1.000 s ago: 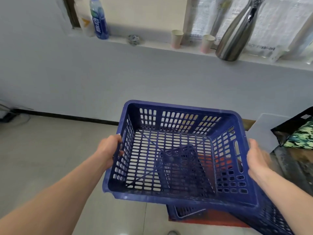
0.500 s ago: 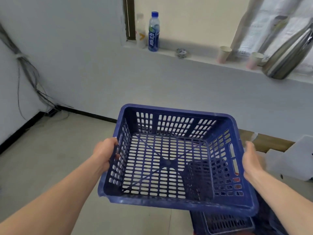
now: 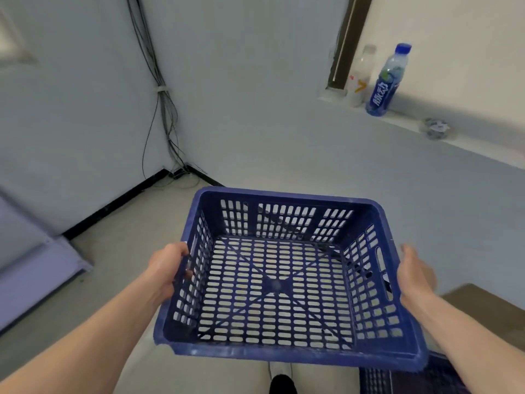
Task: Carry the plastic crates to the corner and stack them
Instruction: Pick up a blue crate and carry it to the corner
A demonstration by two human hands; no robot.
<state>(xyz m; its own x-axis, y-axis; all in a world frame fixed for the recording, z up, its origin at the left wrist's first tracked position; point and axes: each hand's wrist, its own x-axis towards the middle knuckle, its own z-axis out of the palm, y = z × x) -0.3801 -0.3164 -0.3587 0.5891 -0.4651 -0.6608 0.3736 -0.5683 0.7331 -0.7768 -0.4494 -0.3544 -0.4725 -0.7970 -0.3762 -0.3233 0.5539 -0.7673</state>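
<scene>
I carry an empty blue slotted plastic crate (image 3: 278, 285) in the air in front of me, above the floor. My left hand (image 3: 167, 265) grips its left rim, fingers curled over the edge. My right hand (image 3: 414, 274) holds the right side at the handle slot, fingers hidden behind the wall. Another blue crate (image 3: 403, 376) lies on the floor at the bottom right, mostly hidden under the carried one. The room corner (image 3: 181, 169) lies ahead to the left.
Cables (image 3: 163, 103) run down the corner to the floor. A pale panel (image 3: 34, 268) leans at the left wall. Two bottles (image 3: 383, 81) stand on a ledge at the upper right. A brown board (image 3: 488, 308) lies at the right. My shoe (image 3: 281, 379) shows below.
The view has swung left, bringing the corner with cables into sight. The crate stays held in both hands; the remaining crates have slipped to the bottom right edge.
</scene>
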